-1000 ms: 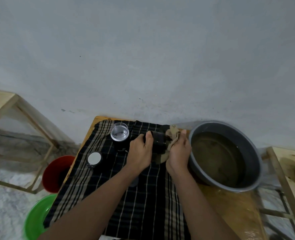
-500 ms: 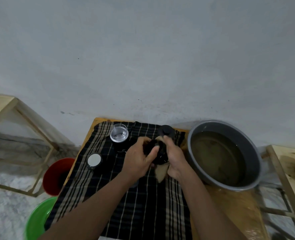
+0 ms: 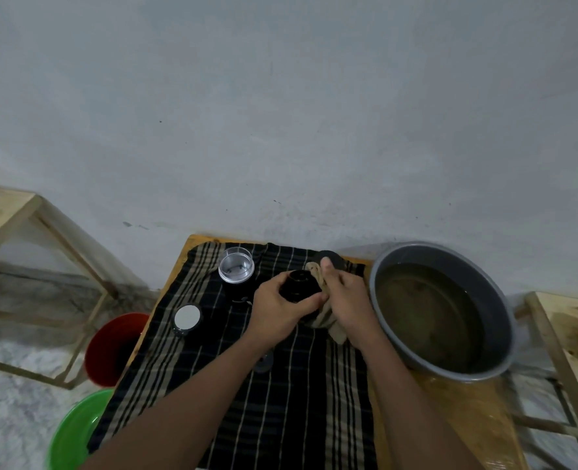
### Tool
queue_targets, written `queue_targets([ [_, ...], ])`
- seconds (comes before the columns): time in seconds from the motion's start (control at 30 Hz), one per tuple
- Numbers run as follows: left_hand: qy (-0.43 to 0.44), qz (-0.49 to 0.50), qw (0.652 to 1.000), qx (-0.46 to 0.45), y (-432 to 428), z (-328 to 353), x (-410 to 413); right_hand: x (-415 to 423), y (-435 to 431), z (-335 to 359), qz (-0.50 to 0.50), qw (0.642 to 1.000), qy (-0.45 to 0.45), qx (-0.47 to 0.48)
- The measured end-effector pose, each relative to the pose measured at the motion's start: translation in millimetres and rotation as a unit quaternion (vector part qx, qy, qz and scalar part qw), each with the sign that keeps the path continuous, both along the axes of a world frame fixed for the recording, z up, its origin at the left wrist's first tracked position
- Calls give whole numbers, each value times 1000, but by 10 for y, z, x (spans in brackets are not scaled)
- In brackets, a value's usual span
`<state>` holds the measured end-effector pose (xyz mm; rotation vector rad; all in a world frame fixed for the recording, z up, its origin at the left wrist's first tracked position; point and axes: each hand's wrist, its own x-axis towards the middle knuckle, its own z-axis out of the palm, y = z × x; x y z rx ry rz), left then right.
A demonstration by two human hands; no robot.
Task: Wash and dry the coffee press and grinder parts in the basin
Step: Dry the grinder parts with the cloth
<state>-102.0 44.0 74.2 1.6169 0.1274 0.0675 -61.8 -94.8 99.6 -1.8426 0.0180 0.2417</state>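
Note:
My left hand (image 3: 277, 310) grips a black cylindrical grinder part (image 3: 297, 285) above the checked cloth (image 3: 280, 401). My right hand (image 3: 346, 300) presses a beige rag (image 3: 328, 322) against the part's right side. A clear plastic cup (image 3: 236, 265) stands on a dark base at the cloth's far left. A round black lid with a shiny top (image 3: 187, 317) lies further left. Another black round part (image 3: 331, 258) sits behind my right hand, partly hidden. The grey basin (image 3: 416, 252) holds murky water at the right.
A small dark disc (image 3: 264, 362) lies on the cloth under my left forearm. A red bucket (image 3: 111, 347) and a green bowl (image 3: 74, 432) sit on the floor at the left. Wooden frames stand at the far left (image 3: 6, 212) and right (image 3: 565, 327).
The black part has turned upright in my left hand, and my right hand with the rag has moved up along its right side.

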Motion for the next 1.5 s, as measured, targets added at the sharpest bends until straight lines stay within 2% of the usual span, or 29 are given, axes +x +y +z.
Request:
queue_targets([
  [0.07,2,5,999,48,28,-44,7,-9,14,-5,51,994,-36,-94],
  [0.17,38,-23,996,78,-42,-86,-42,-47,-33,-30,24,965,-94,-245],
  [0.2,64,-35,994,82,-62,-73,-41,-60,-75,-57,8,961,-111,-254],
  [0.27,114,-64,985,114,-34,-70,11,-106,-184,-172,-11,976,-126,-175],
  [0.33,145,-128,968,159,3,-51,72,-178,-247,-242,23,992,-97,-83],
  [0.4,143,-194,948,209,-9,-32,92,-259,-304,-322,74,994,-63,-58],
  [0.47,108,-214,941,241,-29,-29,85,-306,-344,-334,92,995,-24,-44],
  [0.53,81,-192,942,264,-43,-44,66,-278,-360,-339,98,992,-6,-77],
  [0.67,57,-153,932,323,-124,-151,8,-219,-396,-354,111,975,-29,-189],
  [0.73,50,-171,930,320,-165,-155,10,-240,-433,-340,110,981,-25,-155],
  [0.8,52,-220,933,279,-129,-106,42,-284,-476,-344,108,990,0,-87],
  [0.9,58,-285,917,272,-67,-88,96,-307,-504,-359,102,988,-4,-113],
  [1.0,71,-258,920,287,-65,-148,89,-284,-463,-333,96,984,-19,-150],
  [1.17,137,-221,932,251,-13,-73,119,-384,-445,-282,115,993,33,-2],
  [1.2,141,-213,933,254,-12,-72,104,-377,-460,-299,106,994,29,-9],
  [1.3,124,-206,928,283,-40,-120,62,-310,-455,-395,100,982,-4,-158],
  [1.37,109,-202,918,322,-62,-130,45,-307,-419,-416,102,974,-3,-200],
  [1.43,115,-190,922,316,-58,-116,34,-322,-437,-394,92,986,36,-137],
  [1.5,134,-191,929,286,-33,-68,48,-363,-455,-295,71,994,79,3],
])
